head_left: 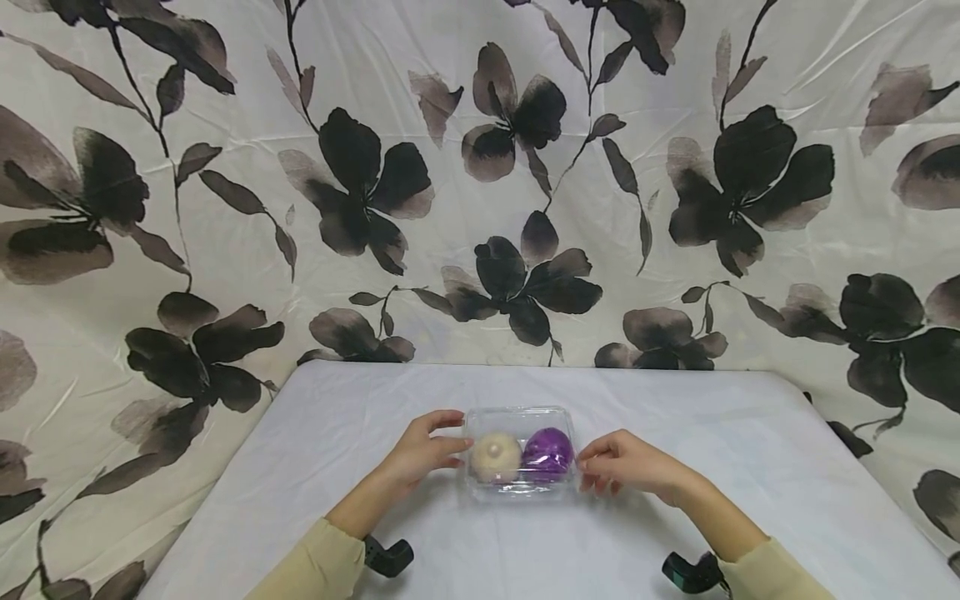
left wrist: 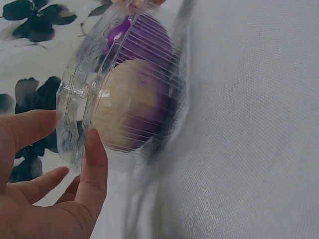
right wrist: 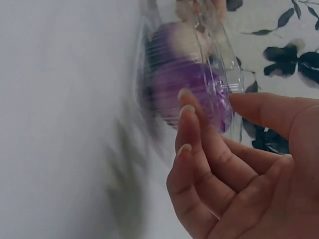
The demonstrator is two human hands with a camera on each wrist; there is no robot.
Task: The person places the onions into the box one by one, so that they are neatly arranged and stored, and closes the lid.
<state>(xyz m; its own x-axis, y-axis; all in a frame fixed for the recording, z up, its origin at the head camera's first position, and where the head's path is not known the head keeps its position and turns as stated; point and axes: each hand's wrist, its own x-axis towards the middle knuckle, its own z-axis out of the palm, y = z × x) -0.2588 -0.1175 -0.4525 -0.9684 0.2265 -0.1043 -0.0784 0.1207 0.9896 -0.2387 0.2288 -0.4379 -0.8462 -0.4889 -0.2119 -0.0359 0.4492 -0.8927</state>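
Note:
A clear plastic clamshell box sits near the middle of the white table, its lid down. Inside lie a round cream-coloured item and a glossy purple one, side by side; their kind is unclear. On the box's left edge, my left hand has thumb and fingers to either side of the rim, as the left wrist view also shows. My right hand pinches the right edge, its thumb at the rim and the other fingers curled beneath it. Whether the base touches the table cannot be told.
White cloth covers the table. Behind it hangs a pale curtain with dark flowers. A black wrist device shows by the left sleeve, another black device by the right sleeve.

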